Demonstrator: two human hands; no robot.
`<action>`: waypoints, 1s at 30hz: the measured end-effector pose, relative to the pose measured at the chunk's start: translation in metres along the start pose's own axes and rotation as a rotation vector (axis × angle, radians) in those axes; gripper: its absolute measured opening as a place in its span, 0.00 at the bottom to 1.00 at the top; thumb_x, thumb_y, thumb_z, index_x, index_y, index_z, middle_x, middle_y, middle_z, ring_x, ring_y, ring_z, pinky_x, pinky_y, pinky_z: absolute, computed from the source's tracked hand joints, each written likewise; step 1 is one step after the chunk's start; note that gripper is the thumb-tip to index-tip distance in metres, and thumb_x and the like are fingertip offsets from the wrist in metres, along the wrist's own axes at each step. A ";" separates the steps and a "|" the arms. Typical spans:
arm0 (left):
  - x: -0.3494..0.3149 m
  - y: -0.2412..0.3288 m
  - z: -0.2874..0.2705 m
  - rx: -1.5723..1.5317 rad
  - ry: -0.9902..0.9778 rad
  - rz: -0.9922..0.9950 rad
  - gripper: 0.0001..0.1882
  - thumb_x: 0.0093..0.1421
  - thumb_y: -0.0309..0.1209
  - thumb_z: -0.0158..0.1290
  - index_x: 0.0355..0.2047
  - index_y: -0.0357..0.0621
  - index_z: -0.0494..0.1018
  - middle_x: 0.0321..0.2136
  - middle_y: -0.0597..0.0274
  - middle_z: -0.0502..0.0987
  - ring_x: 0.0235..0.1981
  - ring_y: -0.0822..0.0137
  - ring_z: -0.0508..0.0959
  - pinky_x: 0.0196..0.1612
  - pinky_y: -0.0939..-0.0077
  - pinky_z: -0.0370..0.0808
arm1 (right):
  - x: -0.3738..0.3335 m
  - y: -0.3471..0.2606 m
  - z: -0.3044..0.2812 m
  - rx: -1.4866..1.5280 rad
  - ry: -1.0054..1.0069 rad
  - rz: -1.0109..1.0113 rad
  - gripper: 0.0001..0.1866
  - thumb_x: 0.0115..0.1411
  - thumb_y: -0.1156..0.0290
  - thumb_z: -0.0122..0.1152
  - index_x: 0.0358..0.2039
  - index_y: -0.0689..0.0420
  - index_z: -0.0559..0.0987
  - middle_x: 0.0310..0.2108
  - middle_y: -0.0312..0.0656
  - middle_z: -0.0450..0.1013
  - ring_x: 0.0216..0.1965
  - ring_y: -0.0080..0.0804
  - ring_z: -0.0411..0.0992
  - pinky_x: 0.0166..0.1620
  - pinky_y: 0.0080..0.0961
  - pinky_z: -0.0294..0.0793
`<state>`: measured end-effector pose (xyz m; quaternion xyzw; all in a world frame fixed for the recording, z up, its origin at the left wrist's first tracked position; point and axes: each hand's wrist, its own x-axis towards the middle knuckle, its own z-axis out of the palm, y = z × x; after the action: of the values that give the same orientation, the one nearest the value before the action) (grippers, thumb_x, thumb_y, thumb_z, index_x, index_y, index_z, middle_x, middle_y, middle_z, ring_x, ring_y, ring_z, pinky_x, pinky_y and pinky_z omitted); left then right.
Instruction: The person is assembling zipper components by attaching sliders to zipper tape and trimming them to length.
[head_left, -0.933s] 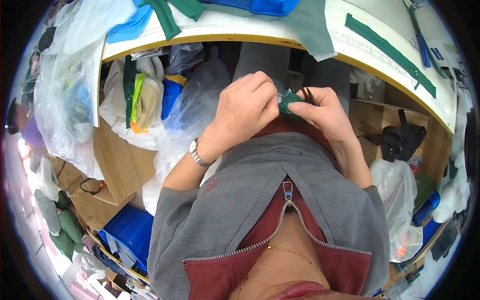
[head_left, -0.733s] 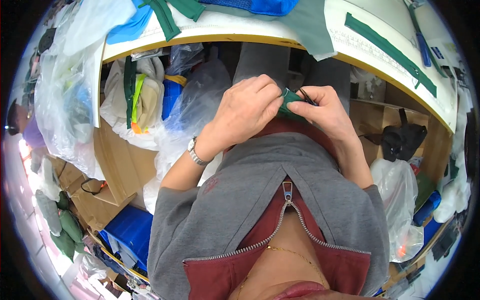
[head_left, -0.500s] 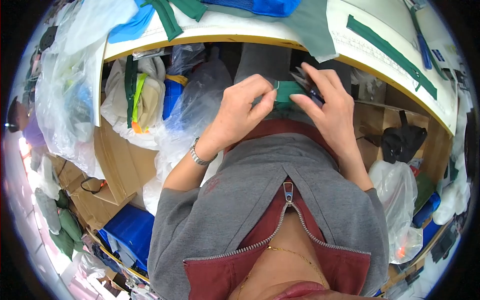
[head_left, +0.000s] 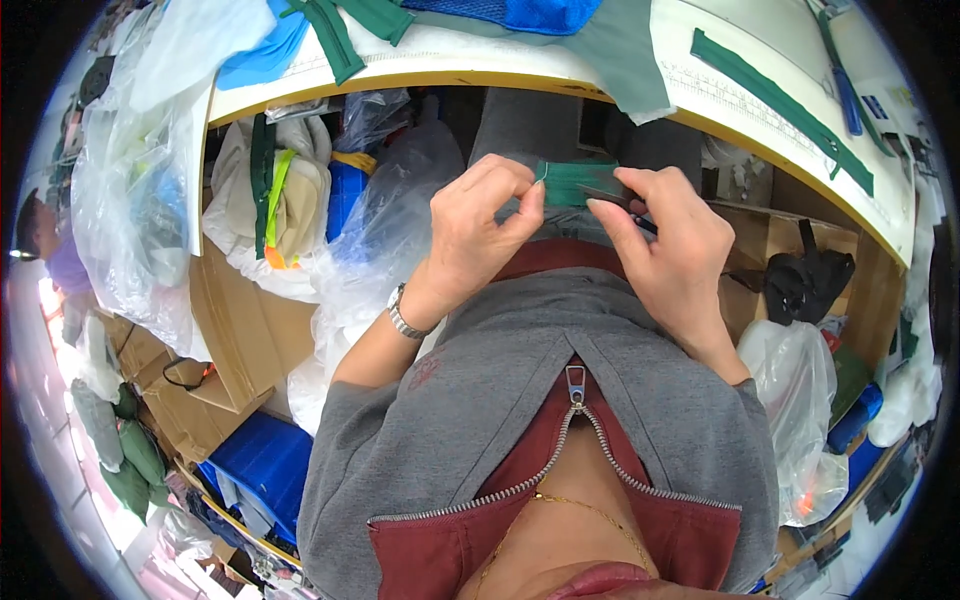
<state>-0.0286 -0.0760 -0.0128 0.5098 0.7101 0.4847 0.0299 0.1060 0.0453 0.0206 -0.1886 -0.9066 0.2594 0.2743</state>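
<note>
A small green fabric strip (head_left: 575,178) is stretched between my hands, above my lap and just in front of the table edge. My left hand (head_left: 478,222) pinches its left end, where a pale thread or edge shows. My right hand (head_left: 677,232) is closed on small thread snips (head_left: 606,194), whose dark blades lie across the strip's lower right part. My right thumb and forefinger also meet at the strip's right end. The snips' handle is mostly hidden in the palm.
A white table (head_left: 470,58) with a curved-looking front edge bears more green strips (head_left: 785,115), grey cloth and blue mesh. Below it on the left stand plastic bags (head_left: 400,190) and cardboard. To the right lie a black cloth (head_left: 805,285) and a clear bag. A person (head_left: 55,240) shows far left.
My right hand has turned and lowered, bringing the snips' blades from beyond the strip down across it. The strip now shows more widely between my hands. My left hand has moved slightly left.
</note>
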 end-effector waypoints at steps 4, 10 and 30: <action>-0.002 0.007 -0.001 -0.010 -0.022 -0.008 0.05 0.45 0.18 0.54 0.20 0.38 0.69 0.22 0.57 0.74 0.23 0.65 0.74 0.26 0.78 0.70 | -0.001 -0.004 0.002 -0.017 -0.119 0.024 0.11 0.45 0.70 0.64 0.28 0.60 0.74 0.23 0.41 0.71 0.22 0.32 0.72 0.24 0.22 0.69; -0.004 0.005 0.002 0.001 -0.051 0.058 0.07 0.44 0.19 0.55 0.19 0.38 0.66 0.22 0.58 0.71 0.22 0.61 0.73 0.23 0.73 0.70 | 0.000 -0.003 0.007 -0.033 -0.151 0.013 0.10 0.46 0.69 0.63 0.26 0.59 0.74 0.22 0.39 0.70 0.20 0.33 0.71 0.22 0.24 0.67; -0.013 -0.005 -0.002 -0.256 -0.152 -0.159 0.04 0.48 0.18 0.52 0.20 0.35 0.68 0.25 0.57 0.74 0.24 0.68 0.73 0.28 0.80 0.68 | -0.010 0.046 0.037 0.940 -0.308 0.548 0.09 0.51 0.68 0.60 0.27 0.61 0.75 0.19 0.28 0.65 0.22 0.12 0.60 0.26 0.12 0.60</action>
<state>-0.0263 -0.0870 -0.0213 0.4793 0.6763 0.5274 0.1867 0.1013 0.0629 -0.0361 -0.2344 -0.6410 0.7217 0.1158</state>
